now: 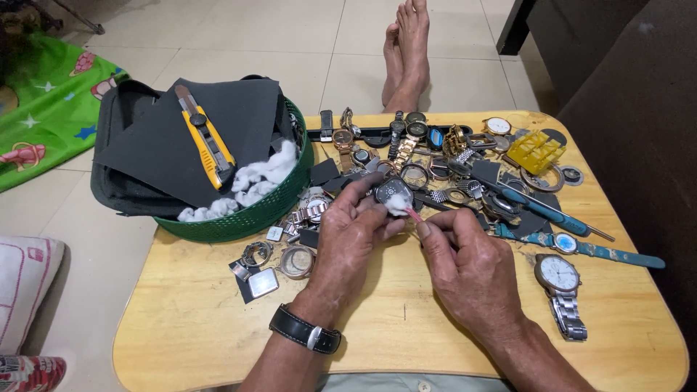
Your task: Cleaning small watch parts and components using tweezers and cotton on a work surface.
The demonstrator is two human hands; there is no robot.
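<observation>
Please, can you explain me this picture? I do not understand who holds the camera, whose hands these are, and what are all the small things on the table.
There is no machine here. The single picture comes from a camera on a person's head, looking down at their own hands.

The left hand holds a small watch case. The right hand holds a thin stick with a cotton tuft against it.

On the wooden table lie many watches and watch parts. One silver wristwatch lies at the right. A green basket holds cotton and a yellow utility knife on dark sheets.
</observation>
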